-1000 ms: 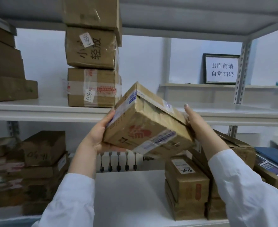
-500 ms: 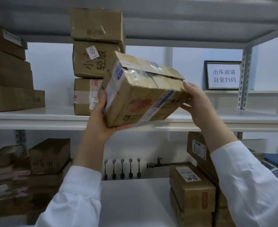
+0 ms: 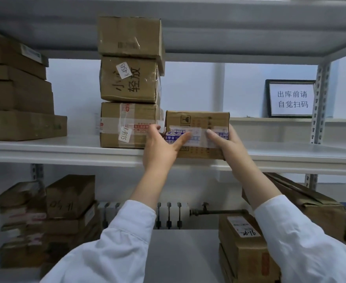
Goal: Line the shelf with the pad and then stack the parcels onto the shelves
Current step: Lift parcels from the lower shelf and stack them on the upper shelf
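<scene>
Both arms reach up and forward, white sleeves pushed back from the wrists. Left hand (image 3: 161, 148) is pressed flat-ish against the near face of a small parcel (image 3: 198, 127), fingers spread and curled round its left front edge, thumb lying across the taped band. Right hand (image 3: 222, 142) mirrors it on the right corner, fingers wrapped round the side, thumb on the tape. Both hands grasp the parcel.

The parcel sits upright and level on the middle shelf (image 3: 290, 152), its near edge at the shelf's front lip, its left side touching the bottom box of a stack of three boxes (image 3: 130, 82). Cannot tell whether its full weight rests on the board.

Counts: three boxes in that stack. To the far left on the same shelf, a pile of flat cartons (image 3: 19, 99), four or so, edges blurred. One framed sign (image 3: 290, 99) stands on a ledge behind the shelf, right. Lower shelf: a cluster of boxes at left (image 3: 51, 217), number unclear; two stacked boxes at right (image 3: 243, 248), with larger cartons behind. One radiator (image 3: 172, 215) at the back.
</scene>
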A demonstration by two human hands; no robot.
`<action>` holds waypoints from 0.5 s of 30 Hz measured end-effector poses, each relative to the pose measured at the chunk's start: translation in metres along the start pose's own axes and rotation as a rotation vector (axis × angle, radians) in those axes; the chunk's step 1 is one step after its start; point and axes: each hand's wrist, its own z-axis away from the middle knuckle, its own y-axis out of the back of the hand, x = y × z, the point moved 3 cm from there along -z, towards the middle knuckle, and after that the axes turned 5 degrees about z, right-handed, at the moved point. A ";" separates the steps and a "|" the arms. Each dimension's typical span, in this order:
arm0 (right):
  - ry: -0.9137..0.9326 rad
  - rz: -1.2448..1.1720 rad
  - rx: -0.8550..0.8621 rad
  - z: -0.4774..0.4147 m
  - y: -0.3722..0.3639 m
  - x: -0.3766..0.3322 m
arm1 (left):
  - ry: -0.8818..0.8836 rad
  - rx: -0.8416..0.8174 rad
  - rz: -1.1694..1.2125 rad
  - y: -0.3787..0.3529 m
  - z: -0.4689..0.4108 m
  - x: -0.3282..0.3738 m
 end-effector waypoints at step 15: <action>-0.004 0.256 0.132 -0.029 -0.031 0.039 | -0.043 0.072 -0.030 0.008 -0.012 -0.034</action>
